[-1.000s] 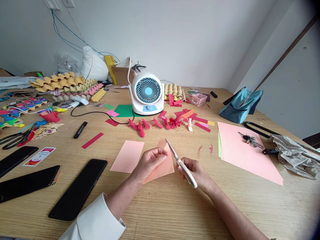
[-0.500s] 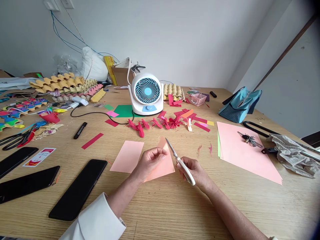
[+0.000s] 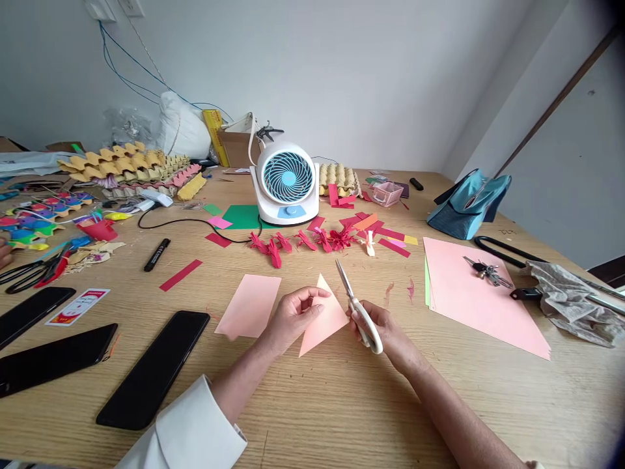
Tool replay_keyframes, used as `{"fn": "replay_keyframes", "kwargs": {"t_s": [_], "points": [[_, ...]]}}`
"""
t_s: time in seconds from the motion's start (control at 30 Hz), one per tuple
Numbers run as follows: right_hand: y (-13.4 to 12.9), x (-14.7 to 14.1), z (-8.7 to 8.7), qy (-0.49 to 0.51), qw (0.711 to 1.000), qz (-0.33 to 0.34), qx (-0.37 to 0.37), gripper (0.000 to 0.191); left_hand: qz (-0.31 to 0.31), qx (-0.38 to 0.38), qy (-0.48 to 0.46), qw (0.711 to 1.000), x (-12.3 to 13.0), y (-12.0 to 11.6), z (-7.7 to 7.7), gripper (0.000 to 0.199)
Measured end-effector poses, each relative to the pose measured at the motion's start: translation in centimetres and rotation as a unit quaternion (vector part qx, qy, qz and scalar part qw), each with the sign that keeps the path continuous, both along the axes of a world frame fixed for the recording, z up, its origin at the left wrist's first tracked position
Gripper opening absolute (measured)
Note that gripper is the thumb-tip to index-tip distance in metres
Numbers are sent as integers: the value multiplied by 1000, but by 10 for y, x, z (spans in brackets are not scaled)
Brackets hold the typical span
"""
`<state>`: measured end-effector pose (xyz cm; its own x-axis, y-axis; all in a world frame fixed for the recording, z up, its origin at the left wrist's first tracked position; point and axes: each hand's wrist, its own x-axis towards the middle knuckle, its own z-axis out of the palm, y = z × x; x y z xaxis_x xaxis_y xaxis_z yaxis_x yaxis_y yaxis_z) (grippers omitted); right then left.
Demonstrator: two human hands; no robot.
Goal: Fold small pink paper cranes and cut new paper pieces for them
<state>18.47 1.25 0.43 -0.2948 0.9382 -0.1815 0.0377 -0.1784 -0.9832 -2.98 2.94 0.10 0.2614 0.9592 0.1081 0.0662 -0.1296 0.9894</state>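
Observation:
Between the thumb and fingers of my left hand [image 3: 295, 319] is a piece of pink paper [image 3: 328, 319], tilted up from the table with a pointed top corner. My right hand [image 3: 383, 332] grips white-handled scissors [image 3: 365, 319] by their loops. Their blades point up and away, just right of the paper and apart from it. A flat pink paper rectangle [image 3: 249, 306] lies on the table left of my left hand. Beyond my hands, a row of red cut-paper pieces [image 3: 305, 241] ends at a pale paper piece [image 3: 369, 243].
A white fan [image 3: 288, 182] stands at the back. Black phones [image 3: 153, 371] and a marker [image 3: 157, 255] lie left. Pink sheets [image 3: 469, 293] under keys [image 3: 488, 270] lie right, near a blue bag [image 3: 469, 205]. At the far left edge, another person's fingers [image 3: 4, 253] show.
The scissors have drawn away from the paper and slightly right, with their blades turned more upright. The paper in my left hand has turned. Fingers have appeared at the far left edge.

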Motion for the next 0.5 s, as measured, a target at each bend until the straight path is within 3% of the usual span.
{"fn": "replay_keyframes", "kwargs": {"t_s": [0.3,0.5], "points": [[8,-6,-21,69,993,-94,28,53,-25,16,37,999,8,-3,-9,26],[7,-3,-16,58,989,-131,34,52,-1,-13,-26,1000,14,0,-10,21]]}}
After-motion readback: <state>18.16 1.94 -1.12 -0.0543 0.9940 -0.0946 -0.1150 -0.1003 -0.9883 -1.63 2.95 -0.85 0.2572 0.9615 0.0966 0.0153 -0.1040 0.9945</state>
